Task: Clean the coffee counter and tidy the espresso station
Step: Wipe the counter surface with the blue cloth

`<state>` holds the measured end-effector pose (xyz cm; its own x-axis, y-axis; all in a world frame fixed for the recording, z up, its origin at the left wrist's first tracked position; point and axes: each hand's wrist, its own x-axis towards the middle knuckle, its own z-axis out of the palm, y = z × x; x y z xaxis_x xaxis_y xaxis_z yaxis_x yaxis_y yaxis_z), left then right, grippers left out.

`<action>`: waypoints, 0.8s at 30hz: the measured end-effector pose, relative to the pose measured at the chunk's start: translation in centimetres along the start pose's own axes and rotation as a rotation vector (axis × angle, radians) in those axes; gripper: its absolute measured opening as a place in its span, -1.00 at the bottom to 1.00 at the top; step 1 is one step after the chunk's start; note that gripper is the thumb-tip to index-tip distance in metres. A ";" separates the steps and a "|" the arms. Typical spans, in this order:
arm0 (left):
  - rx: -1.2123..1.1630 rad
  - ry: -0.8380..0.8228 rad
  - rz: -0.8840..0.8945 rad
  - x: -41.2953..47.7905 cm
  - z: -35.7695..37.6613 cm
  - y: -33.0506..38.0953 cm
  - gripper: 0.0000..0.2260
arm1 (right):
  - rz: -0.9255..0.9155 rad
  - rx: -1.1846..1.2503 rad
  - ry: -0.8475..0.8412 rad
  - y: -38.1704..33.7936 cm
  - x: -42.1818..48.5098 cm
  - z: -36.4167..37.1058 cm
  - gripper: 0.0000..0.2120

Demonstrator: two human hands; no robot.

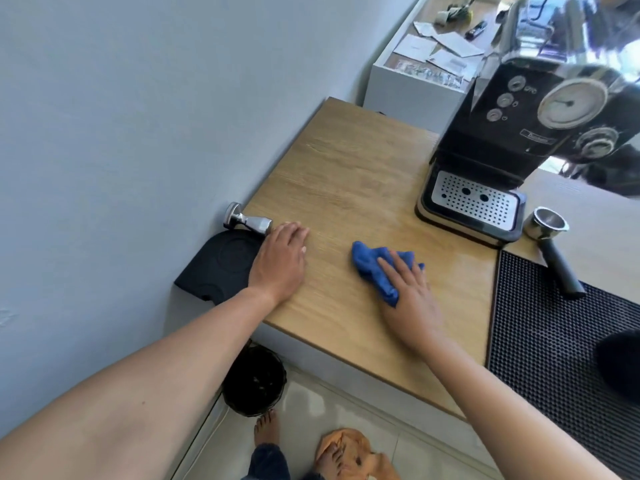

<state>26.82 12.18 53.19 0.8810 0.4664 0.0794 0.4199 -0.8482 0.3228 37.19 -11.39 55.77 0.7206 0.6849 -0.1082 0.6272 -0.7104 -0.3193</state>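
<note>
My right hand [410, 296] lies flat on a crumpled blue cloth [372, 266], pressing it onto the wooden counter [349, 174]. My left hand [280, 259] rests palm down on the counter's left edge, fingers together, holding nothing. It partly covers a black tamping mat [216, 266]. A steel tamper [247, 220] lies on its side just beyond that hand, against the wall. The black espresso machine [519, 133] stands at the back right with its perforated drip tray [474, 200] facing me.
A portafilter [554, 244] lies right of the machine, its handle on a black rubber bar mat [554, 341]. A black bin [254, 379] stands on the floor below the counter's corner. An orange cloth [349, 452] lies under my foot. A white cabinet [415, 81] behind holds papers.
</note>
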 end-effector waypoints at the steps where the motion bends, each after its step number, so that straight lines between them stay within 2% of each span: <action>1: 0.010 0.003 0.007 -0.1 0.1 0.0 -0.58 | 0.094 0.008 0.031 0.3 1.2 -0.2 -0.37; 4: 0.040 0.023 0.019 -0.4 0.4 0.2 -0.59 | 0.291 0.018 0.105 -1.8 5.9 0.0 -0.41; 6: 0.051 0.046 0.022 -0.2 0.6 0.2 -0.57 | 0.305 0.005 0.109 -4.3 9.0 1.0 -0.41; 10: 0.063 0.067 0.021 0.1 0.7 0.1 -0.53 | 0.013 0.000 0.031 -8.1 10.3 2.1 -0.39; 13: 0.069 0.064 0.024 0.0 0.7 0.3 -0.54 | -0.121 0.006 -0.011 -5.7 9.8 1.4 -0.35; 17: 0.082 0.054 0.017 -0.1 0.9 0.4 -0.54 | 0.063 -0.015 0.127 -2.5 14.6 0.1 -0.39; 20: 0.105 0.067 0.016 -0.1 0.9 0.3 -0.54 | 0.185 0.041 0.144 -4.4 20.7 0.2 -0.43; 22: 0.118 0.081 0.018 -0.2 0.9 0.3 -0.55 | 0.208 0.056 0.138 -6.6 24.2 0.6 -0.45; 24: 0.120 0.091 0.017 0.0 1.0 0.2 -0.56 | 0.156 0.048 0.109 -9.0 26.6 1.0 -0.46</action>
<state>27.08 11.75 52.31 0.8672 0.4677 0.1707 0.4328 -0.8777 0.2058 50.43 13.37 54.79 0.8374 0.5435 -0.0586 0.4923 -0.7963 -0.3514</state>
